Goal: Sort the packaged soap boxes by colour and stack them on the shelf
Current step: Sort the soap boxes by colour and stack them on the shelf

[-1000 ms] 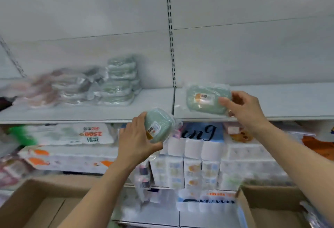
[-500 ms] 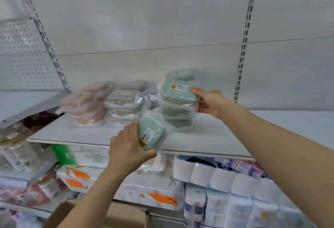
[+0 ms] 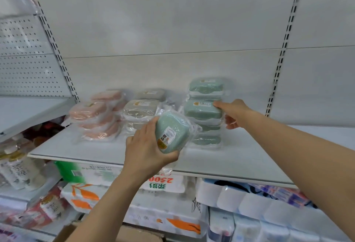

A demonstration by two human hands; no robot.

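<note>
Seemingly light, rigid and slippery in film, one green soap box fills the left hand's grip; the right hand pinches another box by its end on the far green stack.

On the white shelf stand pink soap boxes, grey soap boxes and green soap boxes. The hand-held soap box is speckled green with a white and orange label. Below, white tissue packs carry orange leaf prints.
</note>
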